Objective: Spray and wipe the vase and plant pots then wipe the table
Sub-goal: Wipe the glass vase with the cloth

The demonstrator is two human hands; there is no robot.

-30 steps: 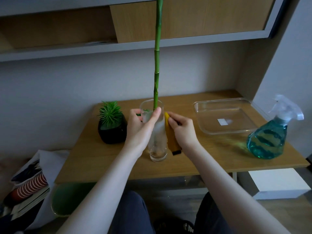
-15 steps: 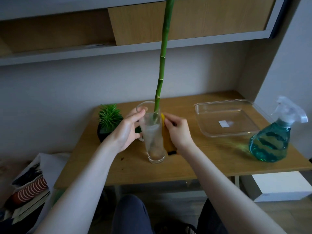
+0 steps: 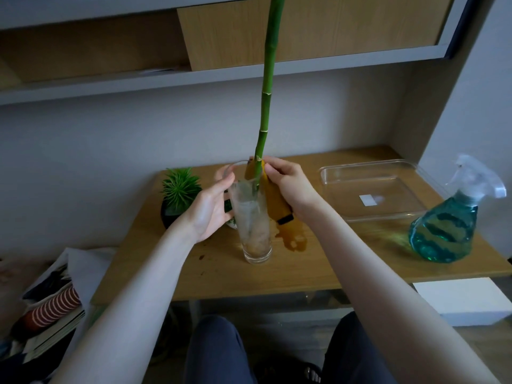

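A tall clear glass vase stands mid-table with a long green bamboo stalk leaning out of it to the upper right. My left hand cups the vase's left side near the rim. My right hand presses a yellow cloth against the vase's right side and rim. A small black pot with a spiky green plant sits left of the vase, partly behind my left hand. A blue-green spray bottle stands at the right end of the wooden table.
A clear plastic tray lies at the back right of the table. A shelf and cabinet hang above. Books and bags lie on the floor at left, a white box under the table's right end. My knees sit below the front edge.
My right hand has slid the yellow cloth up the vase's right side to the rim. The vase and stalk have tilted to the right, and my left hand has shifted lower on the left side.
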